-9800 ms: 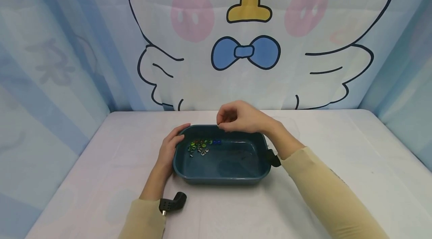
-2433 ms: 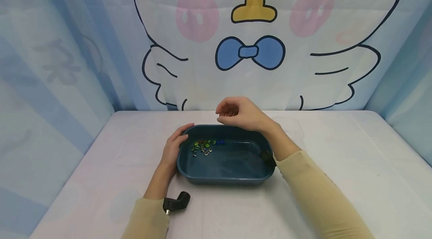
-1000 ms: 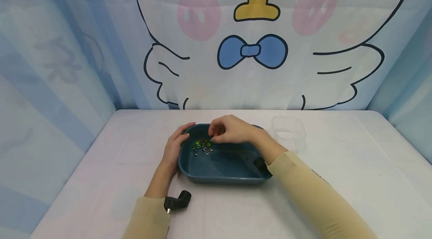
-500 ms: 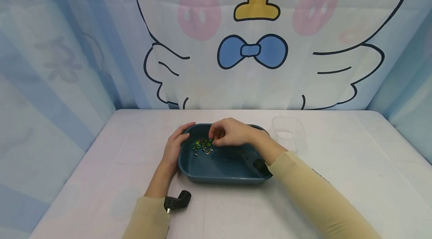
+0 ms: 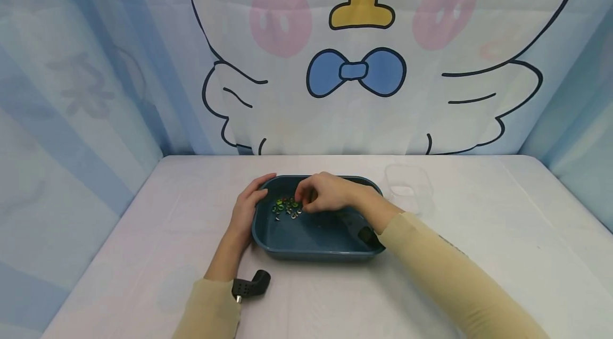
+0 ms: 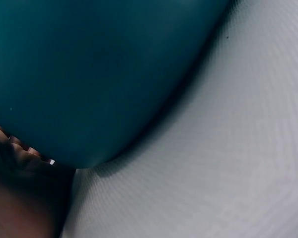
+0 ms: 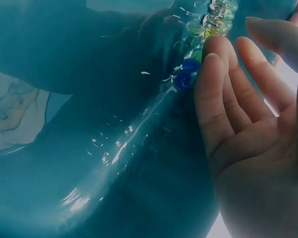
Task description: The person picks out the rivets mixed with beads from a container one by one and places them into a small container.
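Note:
A dark teal tray (image 5: 316,235) sits on the white table, with small coloured beads (image 5: 286,206) heaped in its back-left corner. My left hand (image 5: 246,208) grips the tray's left rim, thumb over the back corner; in the left wrist view only the tray's outer wall (image 6: 89,74) and my fingers (image 6: 20,153) show. My right hand (image 5: 318,195) is down inside the tray beside the heap. In the right wrist view its relaxed fingers (image 7: 213,84) touch two blue beads (image 7: 186,73) on the tray's wet floor (image 7: 114,173). Nothing is pinched between thumb and fingers.
A clear plastic container (image 5: 408,185) stands on the table just behind and right of the tray. A cartoon-bird curtain closes the back and blue curtains close both sides. Black wrist cameras (image 5: 250,286) sit on both forearms.
My right hand came down from above the tray's back rim into the tray, next to the beads, uncovering the clear container. The left hand stayed on the rim.

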A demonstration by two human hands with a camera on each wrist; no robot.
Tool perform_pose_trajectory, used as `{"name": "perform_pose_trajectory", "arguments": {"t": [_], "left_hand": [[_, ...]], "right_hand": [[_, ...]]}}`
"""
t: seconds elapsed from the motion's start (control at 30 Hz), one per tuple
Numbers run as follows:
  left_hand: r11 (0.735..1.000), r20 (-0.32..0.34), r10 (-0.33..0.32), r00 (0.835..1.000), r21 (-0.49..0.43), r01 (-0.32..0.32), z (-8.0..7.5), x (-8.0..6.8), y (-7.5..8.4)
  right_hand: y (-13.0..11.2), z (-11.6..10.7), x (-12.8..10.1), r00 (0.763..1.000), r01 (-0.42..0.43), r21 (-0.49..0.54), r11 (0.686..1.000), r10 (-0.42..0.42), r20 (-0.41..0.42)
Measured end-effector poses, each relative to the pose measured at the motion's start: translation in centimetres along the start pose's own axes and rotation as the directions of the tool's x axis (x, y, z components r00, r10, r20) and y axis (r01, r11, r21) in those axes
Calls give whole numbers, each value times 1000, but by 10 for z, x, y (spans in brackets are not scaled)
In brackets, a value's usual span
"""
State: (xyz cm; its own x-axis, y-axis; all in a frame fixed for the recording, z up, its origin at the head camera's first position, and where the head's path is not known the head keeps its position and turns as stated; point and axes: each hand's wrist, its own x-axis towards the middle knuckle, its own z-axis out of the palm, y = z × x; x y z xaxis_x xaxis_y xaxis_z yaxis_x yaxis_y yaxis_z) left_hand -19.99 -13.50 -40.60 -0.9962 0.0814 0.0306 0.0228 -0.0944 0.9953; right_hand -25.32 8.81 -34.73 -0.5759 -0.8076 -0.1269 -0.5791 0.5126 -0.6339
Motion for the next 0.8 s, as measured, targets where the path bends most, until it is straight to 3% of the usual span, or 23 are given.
{"name": "perform_pose_trajectory", "arguments": {"t": [0.8], "left_hand": [[1000,-2,1,1000,-6,-1,-1,0,0]], "right_hand": [[-1,6,6,996,-44,-80,996,50,72]]}}
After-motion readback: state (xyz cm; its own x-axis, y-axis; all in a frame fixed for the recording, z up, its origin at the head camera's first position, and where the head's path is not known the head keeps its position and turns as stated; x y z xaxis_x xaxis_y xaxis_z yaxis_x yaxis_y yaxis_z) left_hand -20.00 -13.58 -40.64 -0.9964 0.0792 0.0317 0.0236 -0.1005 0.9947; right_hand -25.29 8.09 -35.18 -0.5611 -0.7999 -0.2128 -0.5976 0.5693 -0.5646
